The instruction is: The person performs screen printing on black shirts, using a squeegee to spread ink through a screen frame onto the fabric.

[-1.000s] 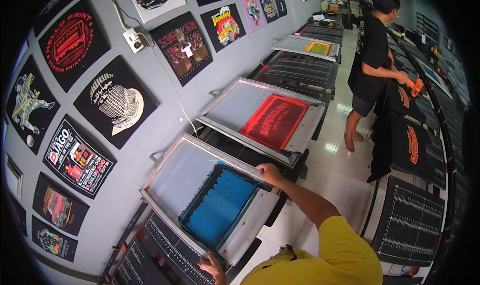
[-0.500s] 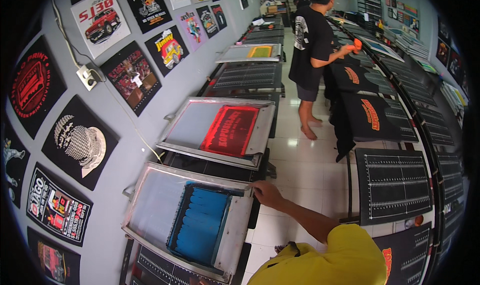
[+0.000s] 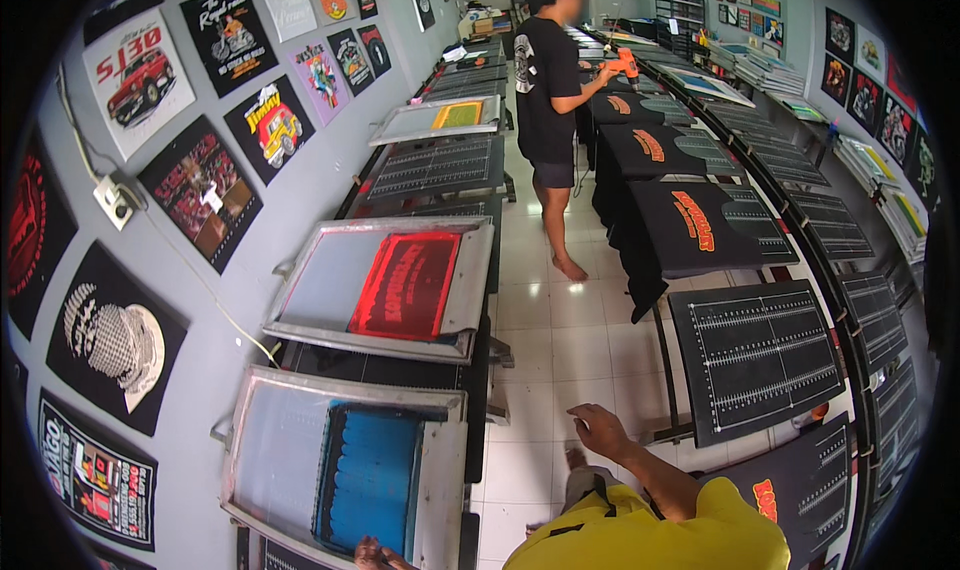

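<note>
The left hand [image 3: 378, 553] is at the near edge of the blue screen frame [image 3: 365, 470], partly cut off by the view's lower rim; I cannot tell whether its grip is clamped on the frame or only rests there. The right hand [image 3: 600, 432] is to the right of the blue screen frame and well apart from it, its grip loose and empty, fingers apart, above the tiled floor [image 3: 545, 360].

The blue screen frame lies over a black table [image 3: 277, 554]. Just beyond the frame is a red screen frame [image 3: 405, 288]; farther beyond it, a yellow screen frame [image 3: 455, 118]. Across the aisle to its right stands a gridded board [image 3: 757, 360], with black shirts [image 3: 645, 220] bearing orange prints laid out farther off. Beyond and right of the blue screen frame, a co-worker [image 3: 550, 90] in black holds an orange tool [image 3: 622, 65]. Left of the frame, a white socket [image 3: 115, 200] and printed panels [image 3: 205, 192] are on the grey wall [image 3: 225, 305].
</note>
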Action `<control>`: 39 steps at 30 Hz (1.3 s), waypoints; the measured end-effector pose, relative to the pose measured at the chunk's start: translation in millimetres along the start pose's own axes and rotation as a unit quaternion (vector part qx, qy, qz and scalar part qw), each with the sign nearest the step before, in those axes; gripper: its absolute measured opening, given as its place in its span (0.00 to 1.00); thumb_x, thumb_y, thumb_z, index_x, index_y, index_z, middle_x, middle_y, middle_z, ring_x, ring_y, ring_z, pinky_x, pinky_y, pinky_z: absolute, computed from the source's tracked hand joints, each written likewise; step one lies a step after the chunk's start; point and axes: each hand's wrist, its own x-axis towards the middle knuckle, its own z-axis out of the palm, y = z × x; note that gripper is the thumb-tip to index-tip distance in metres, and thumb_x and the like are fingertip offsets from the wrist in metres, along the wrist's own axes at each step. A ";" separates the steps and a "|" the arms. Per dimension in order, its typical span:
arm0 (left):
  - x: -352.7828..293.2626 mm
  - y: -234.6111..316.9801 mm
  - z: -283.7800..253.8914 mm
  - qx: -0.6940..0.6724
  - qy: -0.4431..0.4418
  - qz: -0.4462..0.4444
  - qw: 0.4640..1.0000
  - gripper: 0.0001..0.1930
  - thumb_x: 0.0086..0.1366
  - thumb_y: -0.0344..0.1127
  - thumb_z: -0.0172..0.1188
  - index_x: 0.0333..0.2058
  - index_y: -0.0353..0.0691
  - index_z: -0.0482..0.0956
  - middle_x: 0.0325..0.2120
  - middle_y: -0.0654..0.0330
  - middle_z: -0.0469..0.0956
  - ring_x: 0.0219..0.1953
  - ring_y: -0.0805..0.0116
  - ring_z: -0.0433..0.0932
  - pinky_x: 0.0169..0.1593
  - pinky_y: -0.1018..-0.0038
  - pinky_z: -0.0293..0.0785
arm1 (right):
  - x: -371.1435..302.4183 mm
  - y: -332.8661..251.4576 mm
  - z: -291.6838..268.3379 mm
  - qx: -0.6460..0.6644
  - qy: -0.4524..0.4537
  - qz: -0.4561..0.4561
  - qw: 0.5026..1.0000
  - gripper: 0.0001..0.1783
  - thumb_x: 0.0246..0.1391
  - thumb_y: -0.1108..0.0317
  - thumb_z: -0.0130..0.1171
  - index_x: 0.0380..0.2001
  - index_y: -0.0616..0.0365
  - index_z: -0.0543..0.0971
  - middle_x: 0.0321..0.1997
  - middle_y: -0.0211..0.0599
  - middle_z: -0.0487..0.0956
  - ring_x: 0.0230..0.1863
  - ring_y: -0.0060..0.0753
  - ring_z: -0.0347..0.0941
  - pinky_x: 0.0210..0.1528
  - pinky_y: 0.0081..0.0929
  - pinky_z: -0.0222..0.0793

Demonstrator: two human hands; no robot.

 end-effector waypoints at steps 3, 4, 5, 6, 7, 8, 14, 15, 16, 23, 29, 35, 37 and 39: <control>5.3 33.2 37.9 -0.034 -0.023 -0.002 0.999 0.11 0.64 0.33 0.51 0.43 0.35 0.73 0.38 0.54 0.74 0.36 0.64 0.72 0.42 0.72 0.72 | 38.8 19.8 -23.5 0.012 0.092 -0.037 0.995 0.14 0.48 0.75 0.55 0.41 0.58 0.76 0.42 0.41 0.77 0.44 0.45 0.73 0.46 0.35 0.70; 8.7 43.7 52.1 -0.046 -0.032 -0.004 0.998 0.10 0.63 0.31 0.52 0.41 0.35 0.74 0.37 0.54 0.75 0.35 0.63 0.73 0.40 0.72 0.73 | 52.8 30.5 -34.4 0.013 0.117 -0.042 0.992 0.14 0.48 0.75 0.55 0.41 0.58 0.76 0.42 0.42 0.77 0.43 0.45 0.73 0.46 0.34 0.70; 8.3 37.1 66.9 0.036 -0.055 0.051 0.997 0.08 0.61 0.28 0.52 0.39 0.35 0.76 0.38 0.54 0.75 0.37 0.62 0.74 0.40 0.71 0.73 | 66.5 42.3 -46.5 0.004 0.134 -0.041 0.990 0.14 0.48 0.76 0.55 0.41 0.59 0.76 0.42 0.43 0.77 0.44 0.46 0.72 0.47 0.36 0.70; 11.3 40.8 84.1 -0.004 -0.077 0.023 0.997 0.08 0.61 0.27 0.52 0.39 0.35 0.76 0.38 0.53 0.75 0.38 0.61 0.74 0.40 0.69 0.73 | 78.0 53.1 -59.3 -0.010 0.156 -0.033 0.987 0.15 0.47 0.76 0.55 0.41 0.59 0.76 0.43 0.44 0.77 0.45 0.47 0.72 0.47 0.36 0.69; 14.0 56.1 102.2 -0.044 -0.103 -0.010 0.994 0.09 0.61 0.26 0.52 0.39 0.34 0.76 0.39 0.53 0.75 0.39 0.60 0.74 0.40 0.68 0.74 | 84.6 62.0 -76.5 -0.028 0.173 -0.022 0.984 0.15 0.47 0.76 0.55 0.42 0.59 0.76 0.43 0.44 0.77 0.45 0.47 0.72 0.48 0.37 0.69; 17.5 71.1 120.4 -0.084 -0.129 -0.042 0.987 0.09 0.60 0.25 0.52 0.39 0.34 0.76 0.40 0.52 0.75 0.40 0.59 0.74 0.41 0.67 0.74 | 92.7 73.4 -92.6 -0.046 0.191 -0.010 0.981 0.15 0.47 0.76 0.55 0.42 0.59 0.76 0.43 0.45 0.77 0.45 0.48 0.72 0.48 0.37 0.69; 44.9 160.7 238.1 -0.183 -0.245 -0.010 0.952 0.09 0.56 0.22 0.50 0.35 0.36 0.75 0.34 0.59 0.74 0.39 0.68 0.73 0.40 0.74 0.70 | 107.8 150.8 -166.9 -0.112 0.295 0.064 0.947 0.15 0.47 0.78 0.54 0.41 0.61 0.76 0.40 0.46 0.77 0.44 0.48 0.72 0.45 0.38 0.69; 49.1 176.7 254.0 -0.171 -0.264 0.020 0.949 0.09 0.56 0.22 0.50 0.35 0.36 0.75 0.34 0.58 0.74 0.39 0.68 0.73 0.41 0.74 0.70 | 106.3 164.4 -174.8 -0.120 0.308 0.063 0.942 0.15 0.47 0.79 0.54 0.41 0.61 0.76 0.40 0.45 0.77 0.43 0.48 0.72 0.44 0.39 0.70; 53.4 191.4 267.4 -0.156 -0.282 0.050 0.946 0.09 0.55 0.21 0.50 0.35 0.36 0.76 0.34 0.58 0.74 0.39 0.68 0.73 0.41 0.75 0.70 | 106.1 174.3 -180.1 -0.127 0.320 0.062 0.937 0.15 0.47 0.79 0.54 0.41 0.60 0.76 0.39 0.45 0.77 0.42 0.48 0.72 0.43 0.39 0.70; 78.1 235.6 363.0 -0.182 -0.378 0.141 0.897 0.09 0.54 0.23 0.55 0.36 0.36 0.77 0.34 0.53 0.76 0.37 0.59 0.77 0.39 0.72 0.75 | 80.8 209.3 -192.3 -0.121 0.375 0.170 0.903 0.15 0.50 0.80 0.51 0.43 0.65 0.74 0.34 0.48 0.75 0.35 0.49 0.70 0.38 0.39 0.68; 113.4 260.7 446.1 -0.158 -0.473 0.159 0.852 0.10 0.55 0.27 0.57 0.38 0.37 0.77 0.38 0.52 0.75 0.41 0.59 0.76 0.40 0.70 0.75 | 60.9 238.5 -174.7 -0.041 0.414 0.297 0.859 0.16 0.54 0.73 0.50 0.45 0.68 0.72 0.40 0.53 0.75 0.40 0.53 0.71 0.45 0.41 0.67; 163.5 304.6 540.6 -0.157 -0.465 0.248 0.836 0.13 0.55 0.29 0.57 0.41 0.38 0.75 0.39 0.51 0.74 0.41 0.53 0.74 0.45 0.67 0.71 | 50.3 251.9 -164.4 -0.006 0.403 0.362 0.841 0.16 0.55 0.73 0.50 0.46 0.69 0.72 0.43 0.52 0.75 0.43 0.47 0.72 0.47 0.35 0.67; 179.0 318.4 582.7 -0.157 -0.473 0.261 0.827 0.14 0.56 0.30 0.57 0.43 0.38 0.74 0.42 0.52 0.73 0.45 0.55 0.73 0.46 0.67 0.72 | 76.9 212.0 -189.6 0.062 0.419 0.420 0.802 0.18 0.56 0.68 0.53 0.47 0.69 0.73 0.46 0.53 0.75 0.46 0.46 0.72 0.50 0.35 0.66; 195.6 336.2 621.7 -0.158 -0.466 0.293 0.820 0.15 0.56 0.31 0.57 0.43 0.38 0.73 0.43 0.51 0.73 0.46 0.54 0.72 0.48 0.66 0.71 | 101.5 188.1 -203.6 0.133 0.459 0.445 0.757 0.21 0.56 0.64 0.57 0.48 0.71 0.73 0.49 0.56 0.75 0.51 0.52 0.71 0.54 0.38 0.65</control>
